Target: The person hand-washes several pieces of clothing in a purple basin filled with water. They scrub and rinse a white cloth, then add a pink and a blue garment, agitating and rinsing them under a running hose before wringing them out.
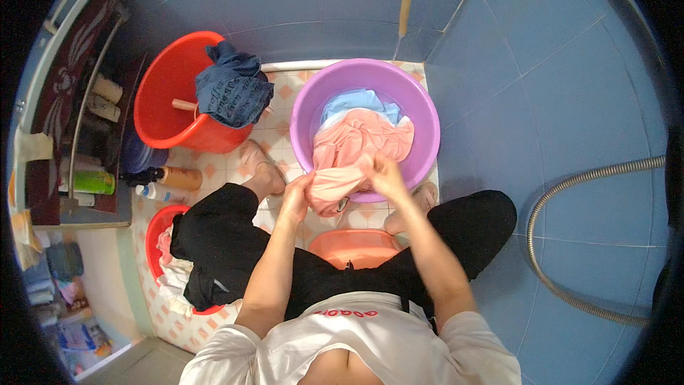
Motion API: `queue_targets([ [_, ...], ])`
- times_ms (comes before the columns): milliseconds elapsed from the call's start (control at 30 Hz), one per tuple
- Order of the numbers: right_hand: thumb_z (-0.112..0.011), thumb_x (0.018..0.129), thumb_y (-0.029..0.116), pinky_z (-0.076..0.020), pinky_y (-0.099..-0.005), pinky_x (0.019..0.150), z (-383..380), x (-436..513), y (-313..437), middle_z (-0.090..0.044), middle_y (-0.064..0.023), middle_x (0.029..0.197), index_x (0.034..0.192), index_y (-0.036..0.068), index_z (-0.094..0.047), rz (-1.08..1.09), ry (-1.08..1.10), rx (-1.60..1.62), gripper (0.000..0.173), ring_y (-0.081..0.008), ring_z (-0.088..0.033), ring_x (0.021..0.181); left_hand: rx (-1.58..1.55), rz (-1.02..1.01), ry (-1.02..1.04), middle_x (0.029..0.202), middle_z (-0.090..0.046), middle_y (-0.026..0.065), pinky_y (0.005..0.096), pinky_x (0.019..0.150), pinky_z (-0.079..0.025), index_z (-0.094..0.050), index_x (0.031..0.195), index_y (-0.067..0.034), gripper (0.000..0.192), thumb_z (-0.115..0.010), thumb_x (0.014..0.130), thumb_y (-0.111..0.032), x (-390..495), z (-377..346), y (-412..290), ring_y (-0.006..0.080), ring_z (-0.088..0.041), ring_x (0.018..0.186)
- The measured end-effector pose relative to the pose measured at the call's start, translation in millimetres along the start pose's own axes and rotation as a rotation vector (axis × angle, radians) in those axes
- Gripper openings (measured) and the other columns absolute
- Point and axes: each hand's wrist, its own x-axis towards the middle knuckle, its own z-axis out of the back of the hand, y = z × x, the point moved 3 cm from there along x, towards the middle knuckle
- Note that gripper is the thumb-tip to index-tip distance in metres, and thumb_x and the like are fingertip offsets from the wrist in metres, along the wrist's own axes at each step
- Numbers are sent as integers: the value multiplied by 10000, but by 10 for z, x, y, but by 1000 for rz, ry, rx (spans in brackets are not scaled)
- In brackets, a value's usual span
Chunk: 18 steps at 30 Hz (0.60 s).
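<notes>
A pink garment (355, 141) lies partly in a purple plastic basin (365, 68) on the tiled floor, with its near part drawn over the rim towards me. My left hand (296, 195) grips the left end of the raised fold. On the right, my right hand (386, 175) pinches the same cloth just inside the near rim. A small dark-edged tag or print shows at the garment's lower edge. Behind the pink cloth, light blue fabric (352, 100) rests in the basin. The basin's bottom is mostly hidden by the cloth.
A red bucket (160, 91) stands at left, with dark blue lettered cloth (235, 88) over its rim. Bottles (181, 177) lie near a shelf unit. A red basin (155, 235) of clothes sits lower left. An orange plastic stool (352, 246) is beneath me; a metal hose (534, 224) hangs at right.
</notes>
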Motion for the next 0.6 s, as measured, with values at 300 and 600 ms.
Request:
queue_targets([
  [300,-579,850,143,-456,-262,635,1005,320,2352,-607,-78,722,845,3,-602,753,-345,-163,141,-131,-563,648,65,197,-57,844,-602,47,329,695,-503,-556,976,-56,188,-537,867,-208,74,-80,177,154,-582,744],
  [600,-474,876,62,-420,-244,644,-88,140,363,-492,-10,772,913,49,-504,174,-190,38,50,-93,-479,720,-353,371,104,1082,-537,158,440,818,-476,-396,1239,-94,535,-479,867,-470,211,-376,286,279,-566,939],
])
